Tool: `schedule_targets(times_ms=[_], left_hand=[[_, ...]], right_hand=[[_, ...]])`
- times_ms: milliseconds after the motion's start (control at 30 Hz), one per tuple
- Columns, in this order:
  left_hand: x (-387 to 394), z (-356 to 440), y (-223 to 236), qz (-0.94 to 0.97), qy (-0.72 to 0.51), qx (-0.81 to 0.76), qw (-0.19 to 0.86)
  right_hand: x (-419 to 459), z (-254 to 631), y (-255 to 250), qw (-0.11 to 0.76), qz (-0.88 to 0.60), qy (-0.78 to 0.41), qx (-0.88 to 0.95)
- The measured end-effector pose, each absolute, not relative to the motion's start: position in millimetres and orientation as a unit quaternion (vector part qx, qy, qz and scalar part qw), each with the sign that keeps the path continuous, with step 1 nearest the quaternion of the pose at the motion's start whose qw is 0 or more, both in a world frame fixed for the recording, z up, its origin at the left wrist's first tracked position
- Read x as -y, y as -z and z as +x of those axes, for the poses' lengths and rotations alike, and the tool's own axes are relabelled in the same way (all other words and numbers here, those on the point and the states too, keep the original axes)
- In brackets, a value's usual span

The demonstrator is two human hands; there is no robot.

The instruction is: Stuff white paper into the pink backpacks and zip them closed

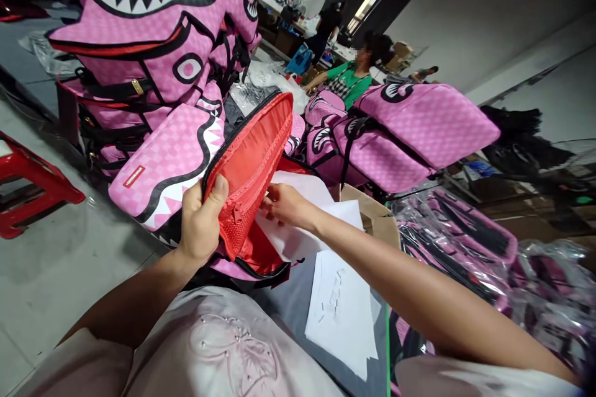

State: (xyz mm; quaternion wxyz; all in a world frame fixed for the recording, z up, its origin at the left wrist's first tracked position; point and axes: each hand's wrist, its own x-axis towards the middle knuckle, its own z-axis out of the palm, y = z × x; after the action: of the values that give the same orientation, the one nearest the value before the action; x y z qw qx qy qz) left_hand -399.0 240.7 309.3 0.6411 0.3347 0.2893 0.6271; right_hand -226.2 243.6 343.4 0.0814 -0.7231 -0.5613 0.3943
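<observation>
Workshop table: left hand holds backpack open.

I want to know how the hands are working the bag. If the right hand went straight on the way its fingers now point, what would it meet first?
Probably the red lining of the open backpack that the left hand holds; the right hand is already close.
</observation>
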Motion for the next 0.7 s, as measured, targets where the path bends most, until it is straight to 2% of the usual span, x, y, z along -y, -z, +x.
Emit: schedule_targets(times_ms=[67,100,167,233,300,367,433,500,700], left_hand=[[-242.2,-402.5,-307.0,0.346,-0.625,-0.281,0.641],[-242.9,-404.1,-305.9,0.351,-0.625,-0.276,0.640],[-243.8,-406.6,-303.9,0.352,-0.626,-0.270,0.642],[-244.3,-407.8,-302.5,0.353,-0.623,-0.268,0.644],[-244.0,-407.5,-302.2,0.356,-0.620,-0.268,0.646],[-243.3,-406.1,-303.3,0.360,-0.620,-0.264,0.645],[-242.4,-404.6,-305.3,0.357,-0.623,-0.260,0.646],[-241.7,-403.7,-307.3,0.350,-0.622,-0.255,0.652],[-241.0,-407.4,-307.7,0.349,-0.621,-0.245,0.658]], right_hand=[[-240.7,-220.8,-346.8,0.117,-0.688,-0.531,0.481],[-237.8,-216.1,-349.0,0.137,-0.679,-0.550,0.467],[-231.1,-205.0,-352.5,0.181,-0.711,-0.455,0.505],[-224.4,-195.6,-352.5,0.171,-0.756,-0.239,0.585],[-218.6,-191.3,-347.9,0.069,-0.741,-0.042,0.666],[-214.0,-191.4,-339.5,-0.073,-0.686,0.049,0.722],[-211.2,-192.8,-329.2,-0.181,-0.648,0.043,0.738],[-209.7,-192.5,-319.3,-0.236,-0.643,0.011,0.729],[-205.6,-182.1,-301.6,-0.276,-0.616,-0.043,0.737]])
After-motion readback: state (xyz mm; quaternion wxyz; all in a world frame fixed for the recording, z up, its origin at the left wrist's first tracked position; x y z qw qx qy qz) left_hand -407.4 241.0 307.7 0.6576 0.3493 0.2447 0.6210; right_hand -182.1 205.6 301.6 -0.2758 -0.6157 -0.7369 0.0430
